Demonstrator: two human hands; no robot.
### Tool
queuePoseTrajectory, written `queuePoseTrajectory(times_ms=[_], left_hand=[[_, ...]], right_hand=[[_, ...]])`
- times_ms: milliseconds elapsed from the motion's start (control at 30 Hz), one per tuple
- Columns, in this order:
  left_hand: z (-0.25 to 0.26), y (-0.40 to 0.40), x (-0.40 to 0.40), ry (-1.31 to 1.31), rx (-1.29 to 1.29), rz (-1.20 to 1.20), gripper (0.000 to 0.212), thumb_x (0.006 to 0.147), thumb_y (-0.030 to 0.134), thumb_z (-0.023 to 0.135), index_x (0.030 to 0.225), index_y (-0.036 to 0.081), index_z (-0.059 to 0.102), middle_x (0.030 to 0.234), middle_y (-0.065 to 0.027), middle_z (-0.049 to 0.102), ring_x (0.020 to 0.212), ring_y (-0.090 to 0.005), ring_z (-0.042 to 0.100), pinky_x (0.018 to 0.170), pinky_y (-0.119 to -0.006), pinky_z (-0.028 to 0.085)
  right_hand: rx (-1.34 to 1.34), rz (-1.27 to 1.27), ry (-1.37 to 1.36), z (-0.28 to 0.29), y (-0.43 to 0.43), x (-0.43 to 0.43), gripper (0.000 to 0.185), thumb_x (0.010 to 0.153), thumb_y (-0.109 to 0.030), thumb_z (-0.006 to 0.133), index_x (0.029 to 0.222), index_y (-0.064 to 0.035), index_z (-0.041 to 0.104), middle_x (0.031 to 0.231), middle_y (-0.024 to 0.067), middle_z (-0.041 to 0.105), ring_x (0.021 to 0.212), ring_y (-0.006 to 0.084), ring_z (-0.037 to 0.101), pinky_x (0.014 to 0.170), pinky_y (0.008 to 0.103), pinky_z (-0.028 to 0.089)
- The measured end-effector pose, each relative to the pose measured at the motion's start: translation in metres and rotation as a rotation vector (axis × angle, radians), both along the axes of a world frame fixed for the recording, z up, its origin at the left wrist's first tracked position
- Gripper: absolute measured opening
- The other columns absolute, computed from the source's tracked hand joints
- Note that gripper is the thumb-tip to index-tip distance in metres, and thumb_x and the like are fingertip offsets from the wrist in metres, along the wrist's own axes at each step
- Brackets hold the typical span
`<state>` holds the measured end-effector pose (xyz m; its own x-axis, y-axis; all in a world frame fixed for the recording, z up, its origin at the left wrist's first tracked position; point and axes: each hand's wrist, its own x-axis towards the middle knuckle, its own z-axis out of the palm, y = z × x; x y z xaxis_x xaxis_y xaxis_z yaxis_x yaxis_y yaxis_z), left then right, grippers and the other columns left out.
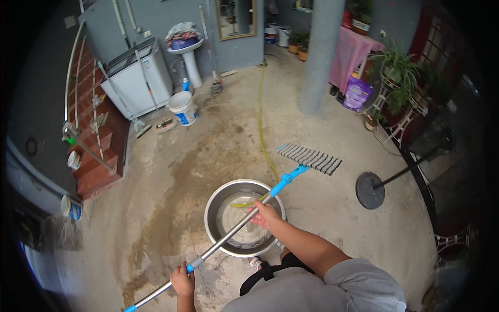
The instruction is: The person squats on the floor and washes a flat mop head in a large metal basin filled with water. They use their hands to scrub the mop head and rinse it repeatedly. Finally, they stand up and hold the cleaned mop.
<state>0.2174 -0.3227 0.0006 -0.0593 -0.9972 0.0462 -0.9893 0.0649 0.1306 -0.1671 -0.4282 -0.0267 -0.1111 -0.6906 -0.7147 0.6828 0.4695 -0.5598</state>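
Note:
A flat mop with a metal pole point(229, 233) and blue joints lies slantwise across my view. My left hand point(183, 279) grips the pole low down, by a blue collar. Higher up, my right hand point(265, 215) holds the pole close to the mop head. The grey-and-black striped mop pad point(310, 158) is raised, with its striped face showing. Under the pole stands a wide metal basin point(211, 230) in front of my feet. The end of a yellow-green hose point(260, 117) lies inside the basin, where there seems to be some clear water.
A white bucket point(182, 107) stands by a washing machine point(140, 78) and a pedestal sink point(191, 64). Red steps point(99, 177) with a metal railing rise at left. A round pillar point(317, 66), a plant stand point(399, 121) and a fan's round base point(370, 190) are at right. Wet patches mark the concrete floor point(171, 195).

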Motion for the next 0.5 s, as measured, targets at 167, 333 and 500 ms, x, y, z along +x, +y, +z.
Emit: queuePoseTrajectory(times_ms=[167, 333, 500], left_hand=[[-0.006, -0.035, -0.056, 0.063, 0.208, -0.416, 0.033, 0.068, 0.027, 0.071, 0.099, 0.015, 0.063, 0.082, -0.0098, 0.063, 0.074, -0.0308, 0.062, 0.065, -0.041, 0.05], [-0.015, -0.024, -0.141, 0.063, 0.291, -0.789, 0.035, 0.07, 0.034, 0.069, 0.098, 0.014, 0.063, 0.08, -0.0093, 0.064, 0.073, -0.0311, 0.063, 0.063, -0.042, 0.051], [-0.012, 0.038, -0.242, 0.038, 0.3, -1.105, 0.034, 0.07, 0.034, 0.069, 0.096, 0.014, 0.062, 0.082, -0.0101, 0.065, 0.075, -0.0309, 0.063, 0.063, -0.042, 0.05]], right_hand=[[0.185, -0.29, 0.009, -0.034, 0.096, -0.072, 0.036, 0.086, -0.031, 0.059, 0.111, -0.0083, 0.047, 0.097, 0.008, 0.062, 0.086, 0.0242, 0.062, 0.074, 0.0422, 0.052], [0.265, -0.532, 0.073, -0.051, 0.222, -0.139, 0.031, 0.085, -0.03, 0.059, 0.103, -0.0059, 0.05, 0.096, 0.0073, 0.061, 0.086, 0.0235, 0.061, 0.073, 0.0417, 0.053], [0.323, -0.869, 0.089, -0.079, 0.376, -0.188, 0.029, 0.083, -0.031, 0.059, 0.096, -0.0059, 0.053, 0.086, 0.0055, 0.058, 0.073, 0.0193, 0.056, 0.06, 0.0377, 0.055]])
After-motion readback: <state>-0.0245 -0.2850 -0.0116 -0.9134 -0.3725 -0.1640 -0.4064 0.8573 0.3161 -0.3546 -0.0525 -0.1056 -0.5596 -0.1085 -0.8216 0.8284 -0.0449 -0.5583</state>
